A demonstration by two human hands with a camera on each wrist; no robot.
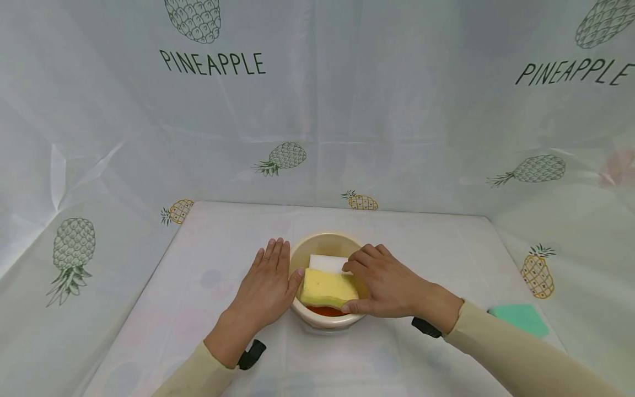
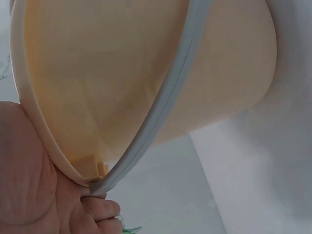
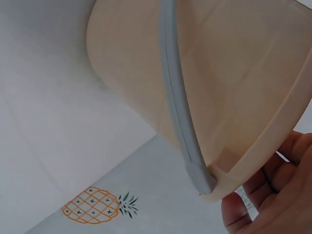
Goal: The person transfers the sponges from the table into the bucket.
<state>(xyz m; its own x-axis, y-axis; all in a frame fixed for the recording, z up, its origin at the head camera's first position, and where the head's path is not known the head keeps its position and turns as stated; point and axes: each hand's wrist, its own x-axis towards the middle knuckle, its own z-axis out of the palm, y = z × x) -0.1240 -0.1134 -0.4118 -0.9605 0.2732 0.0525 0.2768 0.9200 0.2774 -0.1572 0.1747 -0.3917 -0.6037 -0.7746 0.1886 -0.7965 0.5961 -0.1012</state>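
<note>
A beige bucket (image 1: 303, 315) with a grey handle (image 2: 168, 92) stands at the middle of the table. Near its mouth is a yellow sponge (image 1: 328, 286) with a greenish underside. Behind it lies a white block (image 1: 327, 263), and something orange-red (image 1: 324, 311) shows below. My right hand (image 1: 384, 281) reaches over the right rim and grips the sponge's right end, thumb at the front corner, fingers at the back. Against the left rim, my left hand (image 1: 268, 286) lies with straight fingers, its thumb tip at the sponge's left edge. The sponge is hidden in both wrist views.
A green flat piece (image 1: 521, 318) lies at the table's right edge, partly behind my right sleeve. A white sheet with pineapple prints (image 1: 317, 110) rises behind and beside the table (image 1: 238, 231).
</note>
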